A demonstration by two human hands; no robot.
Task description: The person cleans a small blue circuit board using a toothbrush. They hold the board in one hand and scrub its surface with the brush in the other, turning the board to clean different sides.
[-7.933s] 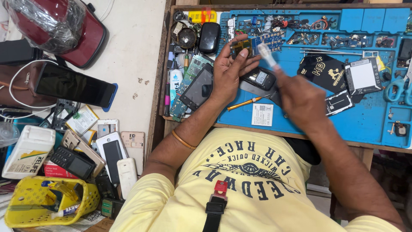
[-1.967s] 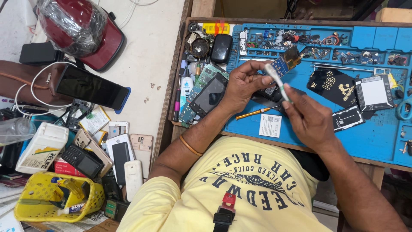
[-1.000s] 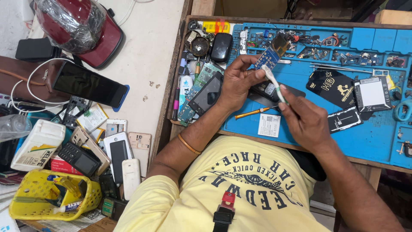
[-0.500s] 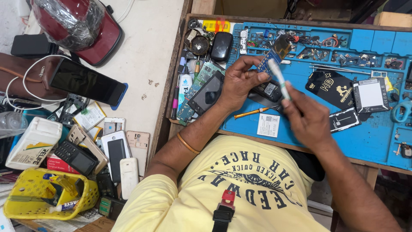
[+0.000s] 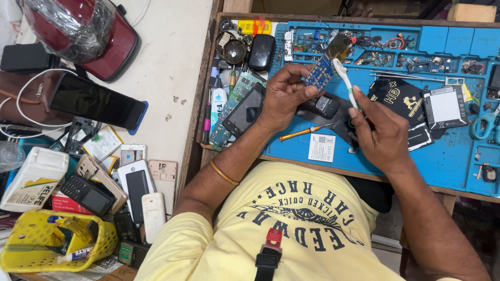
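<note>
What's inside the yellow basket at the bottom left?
The yellow basket holds a small tube and some yellowish packaging. Whatever lies deeper is hidden by its walls.

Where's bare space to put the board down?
Bare mat below the white battery, right of the right hand. White tabletop between the red appliance and the wooden tray edge. Crowded: mat's top compartments, tray's left strip, phone pile.

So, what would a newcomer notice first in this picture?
Probably the left hand holding up a small blue circuit board while the right hand touches a white toothbrush to it, above the blue work mat. Next, the red appliance wrapped in plastic, top left.
</note>
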